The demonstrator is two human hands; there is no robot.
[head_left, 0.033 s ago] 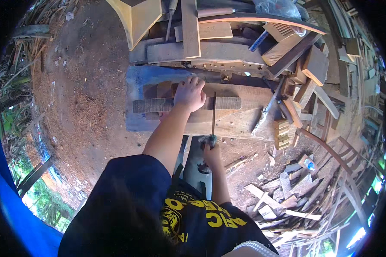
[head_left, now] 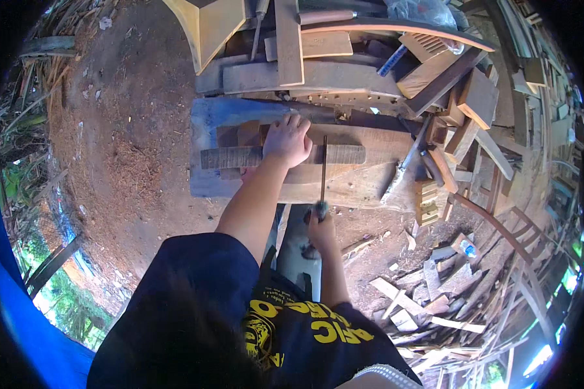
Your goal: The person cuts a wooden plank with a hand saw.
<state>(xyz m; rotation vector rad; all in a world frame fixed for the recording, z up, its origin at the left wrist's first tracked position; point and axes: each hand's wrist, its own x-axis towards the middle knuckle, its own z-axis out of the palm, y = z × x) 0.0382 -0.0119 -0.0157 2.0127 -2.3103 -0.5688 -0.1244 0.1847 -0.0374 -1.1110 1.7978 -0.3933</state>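
Note:
My left hand is closed over a dark wooden strip and presses down on it from above. The strip lies crosswise over other wood pieces on the workbench. A handsaw, its thin blade seen edge-on, crosses the strip just right of my left hand. Wrapped round the saw's handle, my right hand is at the bench's near edge. The blade's teeth and the depth of any cut cannot be made out.
A pale machete-like blade lies on the bench's right side. Beyond are a chisel, a curved wooden piece and stacked wood blocks. Scrap wood litters the ground at right; sawdust covers it at left.
My right hand and the saw have shifted slightly away from me across the strip. My left hand and the strip stay in place.

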